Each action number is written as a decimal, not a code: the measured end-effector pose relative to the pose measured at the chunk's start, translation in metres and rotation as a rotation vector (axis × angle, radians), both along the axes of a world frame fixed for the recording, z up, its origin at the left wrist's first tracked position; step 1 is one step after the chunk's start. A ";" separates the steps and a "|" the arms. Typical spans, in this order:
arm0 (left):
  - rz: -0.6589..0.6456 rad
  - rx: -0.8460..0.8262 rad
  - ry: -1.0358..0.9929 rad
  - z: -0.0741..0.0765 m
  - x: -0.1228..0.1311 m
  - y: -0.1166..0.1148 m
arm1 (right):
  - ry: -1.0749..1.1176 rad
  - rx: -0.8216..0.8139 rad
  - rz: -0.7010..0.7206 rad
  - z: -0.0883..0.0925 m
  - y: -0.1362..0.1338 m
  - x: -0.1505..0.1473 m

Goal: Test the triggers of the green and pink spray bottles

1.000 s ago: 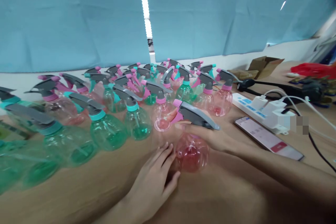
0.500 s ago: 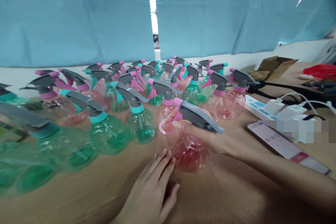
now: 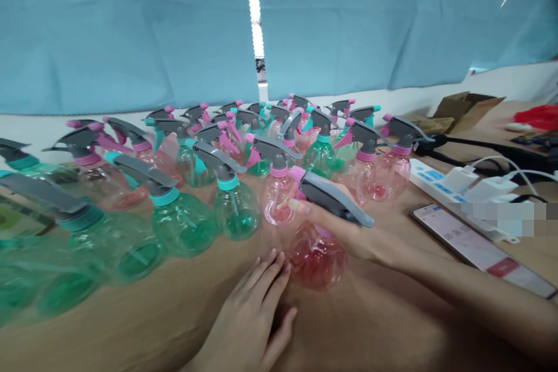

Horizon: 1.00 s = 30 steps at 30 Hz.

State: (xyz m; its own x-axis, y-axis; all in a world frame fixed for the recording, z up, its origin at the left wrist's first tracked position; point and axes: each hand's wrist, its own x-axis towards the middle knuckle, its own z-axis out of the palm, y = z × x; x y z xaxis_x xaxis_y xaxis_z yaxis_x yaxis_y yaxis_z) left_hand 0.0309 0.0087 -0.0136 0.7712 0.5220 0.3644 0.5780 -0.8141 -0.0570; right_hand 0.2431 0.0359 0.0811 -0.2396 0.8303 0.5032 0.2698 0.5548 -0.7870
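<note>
A pink spray bottle point(image 3: 318, 258) with a grey trigger head and pink nozzle stands on the tabletop point(image 3: 375, 325) in front of me. My right hand point(image 3: 326, 215) is closed round its neck and trigger, below the grey head; part of the fingers is hidden behind the bottle. My left hand point(image 3: 253, 308) lies flat on the table, fingers stretched out and thumb apart, its fingertips close to the bottle's lower left side. Just behind stand another pink spray bottle point(image 3: 279, 195) and a green spray bottle point(image 3: 236, 212) with a turquoise collar.
Many more green and pink spray bottles crowd the left and back, such as a green one point(image 3: 183, 224). To the right lie a phone point(image 3: 462, 238) with a lit screen and a white power strip point(image 3: 429, 181) with plugs. A cardboard box point(image 3: 464, 111) stands behind them.
The camera view has shifted slightly. My right hand keeps its hold on the pink spray bottle, with its trigger drawn in a little more. My left hand stays in place.
</note>
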 end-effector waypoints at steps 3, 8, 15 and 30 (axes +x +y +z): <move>-0.002 0.001 0.014 -0.001 -0.001 -0.001 | -0.032 -0.035 -0.014 0.006 -0.003 0.001; 0.001 -0.017 0.003 -0.002 -0.002 -0.001 | -0.024 -0.013 -0.047 0.005 -0.002 0.001; 0.000 -0.002 -0.027 -0.001 -0.003 0.000 | -0.016 -0.102 -0.041 0.011 -0.004 -0.002; 0.002 0.022 -0.016 0.000 -0.002 0.000 | 0.079 -0.024 -0.041 -0.008 0.001 0.000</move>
State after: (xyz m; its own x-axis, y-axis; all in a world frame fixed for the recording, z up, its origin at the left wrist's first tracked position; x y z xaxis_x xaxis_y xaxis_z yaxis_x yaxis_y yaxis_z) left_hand 0.0285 0.0086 -0.0138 0.7643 0.5150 0.3880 0.5802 -0.8119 -0.0652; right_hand 0.2430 0.0365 0.0734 -0.1660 0.8507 0.4988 0.2287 0.5252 -0.8197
